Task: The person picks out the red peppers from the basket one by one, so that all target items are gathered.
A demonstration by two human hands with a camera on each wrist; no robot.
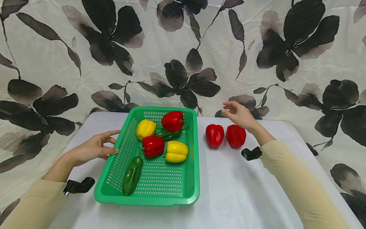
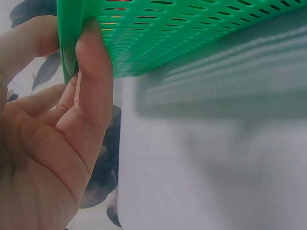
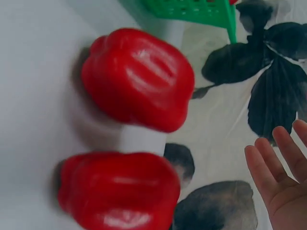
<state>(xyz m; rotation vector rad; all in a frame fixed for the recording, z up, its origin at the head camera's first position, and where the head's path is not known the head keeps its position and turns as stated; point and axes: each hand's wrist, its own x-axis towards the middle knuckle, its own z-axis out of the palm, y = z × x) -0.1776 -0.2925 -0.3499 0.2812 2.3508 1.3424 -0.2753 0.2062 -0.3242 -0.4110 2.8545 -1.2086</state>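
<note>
The left hand (image 1: 97, 146) pinches a green basket (image 1: 154, 201) by its rim. The right hand (image 1: 239, 115), fingers loosely apart, hovers near two red peppers (image 1: 215, 136) on the table (image 1: 223, 194) beside the basket.

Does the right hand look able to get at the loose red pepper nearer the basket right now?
Probably yes: the right hand is empty and close by, and nothing covers that red pepper. The other loose pepper sits beside it, with a narrow gap between them.
</note>
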